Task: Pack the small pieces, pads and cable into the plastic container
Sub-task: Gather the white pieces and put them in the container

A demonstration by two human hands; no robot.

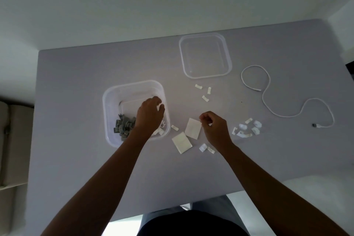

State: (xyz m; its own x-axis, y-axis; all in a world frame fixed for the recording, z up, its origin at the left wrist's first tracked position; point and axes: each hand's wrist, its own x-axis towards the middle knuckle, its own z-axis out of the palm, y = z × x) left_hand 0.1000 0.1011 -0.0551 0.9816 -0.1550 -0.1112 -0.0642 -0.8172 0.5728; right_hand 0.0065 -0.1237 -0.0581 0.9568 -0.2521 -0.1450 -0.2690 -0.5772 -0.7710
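right hand [211, 123] fingers curled, pinching the top corner of a white pad [193, 128]. plastic container [134, 90] lies left of those fingers. left hand [151, 114] is inside it, fingers loosely curled, contents unclear. cable [268, 90] sits far right on the worktop [76, 101].

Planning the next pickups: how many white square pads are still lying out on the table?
2. One pad lies just left of the right hand, its edge at the fingertips; the other pad lies nearer the person, beside the container. More may be hidden under the hands.
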